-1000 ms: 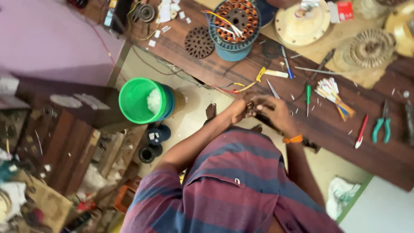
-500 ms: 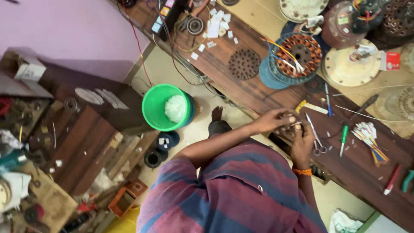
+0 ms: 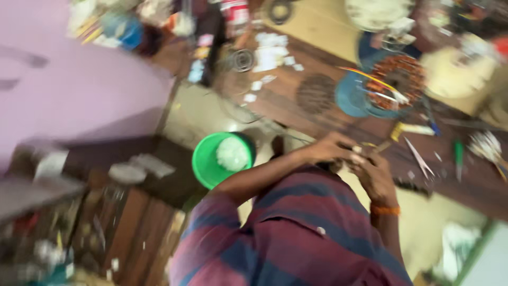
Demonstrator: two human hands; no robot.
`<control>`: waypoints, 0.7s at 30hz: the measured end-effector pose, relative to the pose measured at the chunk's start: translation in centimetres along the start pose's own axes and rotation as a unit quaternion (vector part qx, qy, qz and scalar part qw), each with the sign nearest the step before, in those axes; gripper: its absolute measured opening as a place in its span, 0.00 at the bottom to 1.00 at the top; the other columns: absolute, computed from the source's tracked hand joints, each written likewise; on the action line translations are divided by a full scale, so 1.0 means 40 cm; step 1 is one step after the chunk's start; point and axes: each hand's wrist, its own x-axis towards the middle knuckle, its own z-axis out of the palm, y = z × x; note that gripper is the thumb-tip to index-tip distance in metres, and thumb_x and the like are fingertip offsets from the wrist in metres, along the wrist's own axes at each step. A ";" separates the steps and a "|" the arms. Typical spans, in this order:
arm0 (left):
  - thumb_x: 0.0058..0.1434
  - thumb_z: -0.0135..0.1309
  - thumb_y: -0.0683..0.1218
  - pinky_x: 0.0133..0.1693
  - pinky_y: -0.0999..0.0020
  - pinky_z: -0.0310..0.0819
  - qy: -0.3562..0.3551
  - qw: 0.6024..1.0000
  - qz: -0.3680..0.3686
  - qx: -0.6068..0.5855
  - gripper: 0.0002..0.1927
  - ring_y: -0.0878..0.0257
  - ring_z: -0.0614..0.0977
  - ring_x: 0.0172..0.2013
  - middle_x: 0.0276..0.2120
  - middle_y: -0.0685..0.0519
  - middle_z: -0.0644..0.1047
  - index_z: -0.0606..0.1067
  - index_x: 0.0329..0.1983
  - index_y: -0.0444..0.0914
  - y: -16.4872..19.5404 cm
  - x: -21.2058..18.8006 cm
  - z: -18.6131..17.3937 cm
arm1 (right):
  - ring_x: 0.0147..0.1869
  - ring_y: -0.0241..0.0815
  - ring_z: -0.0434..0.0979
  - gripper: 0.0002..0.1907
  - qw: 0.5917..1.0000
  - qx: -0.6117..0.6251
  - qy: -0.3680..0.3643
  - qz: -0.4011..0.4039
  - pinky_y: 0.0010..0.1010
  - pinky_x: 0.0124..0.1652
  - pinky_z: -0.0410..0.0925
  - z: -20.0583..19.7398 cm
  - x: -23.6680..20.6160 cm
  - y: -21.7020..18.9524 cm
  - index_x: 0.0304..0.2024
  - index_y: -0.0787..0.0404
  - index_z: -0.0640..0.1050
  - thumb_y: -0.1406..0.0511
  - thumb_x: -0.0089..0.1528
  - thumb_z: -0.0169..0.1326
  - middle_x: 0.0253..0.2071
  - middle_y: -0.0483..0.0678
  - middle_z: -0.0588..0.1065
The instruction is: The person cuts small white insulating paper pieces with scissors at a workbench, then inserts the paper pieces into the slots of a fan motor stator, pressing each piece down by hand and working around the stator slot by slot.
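While blur hides whatever they grip, left hand [image 3: 329, 151] and right hand [image 3: 373, 173] meet, curled, beside the wooden bench [image 3: 317, 114].

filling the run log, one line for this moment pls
left hand: at small part, grip unclear | right hand: same | green bucket: on floor | view: blurred

A: Any packages, labels, signs or screens?
B: Blurred. Small white paper slips [image 3: 272, 50] scattered on the wooden bench [image 3: 465, 185] near its far edge; a red-and-white can-shaped container [image 3: 234, 13] beyond them. No screens discernible.
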 end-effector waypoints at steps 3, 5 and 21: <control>0.61 0.62 0.45 0.36 0.72 0.79 0.038 0.997 -0.056 -0.023 0.11 0.69 0.82 0.35 0.35 0.55 0.82 0.80 0.44 0.34 -0.026 -0.010 -0.009 | 0.48 0.46 0.83 0.17 0.999 -0.045 -0.020 -0.003 0.34 0.47 0.76 0.039 -0.038 -0.030 0.51 0.74 0.77 0.65 0.66 0.56 0.46 0.57 0.80; 0.64 0.59 0.46 0.35 0.71 0.75 0.024 0.997 -0.060 -0.028 0.10 0.68 0.80 0.33 0.34 0.55 0.80 0.79 0.42 0.34 -0.041 -0.021 -0.013 | 0.47 0.44 0.83 0.19 1.000 0.001 0.021 -0.004 0.35 0.45 0.76 0.053 -0.052 -0.029 0.50 0.72 0.77 0.62 0.64 0.58 0.43 0.51 0.80; 0.66 0.54 0.40 0.23 0.74 0.65 -0.118 0.976 -0.182 0.030 0.13 0.66 0.79 0.26 0.31 0.49 0.80 0.79 0.51 0.29 -0.014 0.057 0.044 | 0.37 0.33 0.78 0.10 0.928 0.289 0.174 -0.157 0.36 0.43 0.79 0.062 -0.179 0.162 0.44 0.66 0.80 0.67 0.64 0.61 0.33 0.44 0.76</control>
